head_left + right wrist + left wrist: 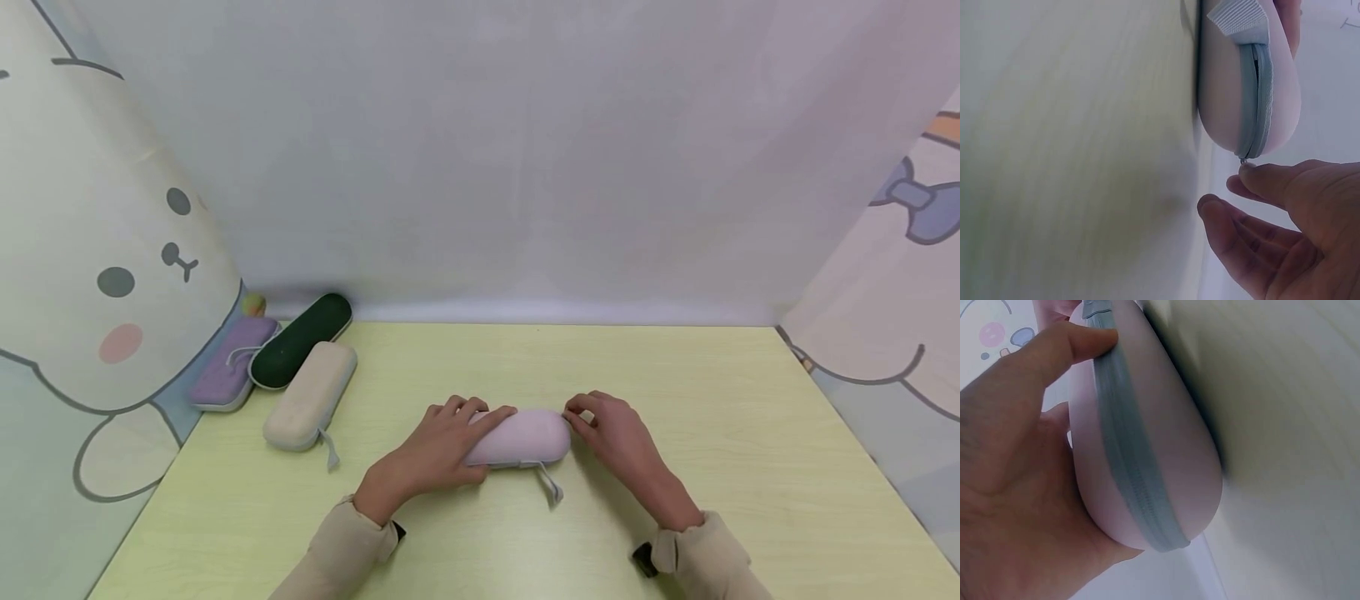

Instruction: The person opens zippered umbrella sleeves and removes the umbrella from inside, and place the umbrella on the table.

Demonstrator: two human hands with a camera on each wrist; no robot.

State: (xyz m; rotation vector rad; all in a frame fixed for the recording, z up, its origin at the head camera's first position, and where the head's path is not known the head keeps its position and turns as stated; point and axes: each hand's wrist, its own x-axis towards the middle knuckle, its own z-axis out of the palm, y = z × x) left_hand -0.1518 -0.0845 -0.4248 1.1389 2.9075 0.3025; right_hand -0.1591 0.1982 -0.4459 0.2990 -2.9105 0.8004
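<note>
A pale pink glasses case lies lengthwise on the table, its grey zipper running round the side. My left hand grips its left part, fingers over the top and thumb against the near side, touching the zipper band. At the case's right end my right hand pinches the small zipper pull between thumb and forefinger. A dark slit parts the zipper tapes near the grey strap, which hangs from the near side. The inside of the case is hidden.
At the table's back left lie a purple case, a dark green case and a cream case with a strap, close together. A pale curtain stands behind the table, with cartoon-printed cloth on both sides.
</note>
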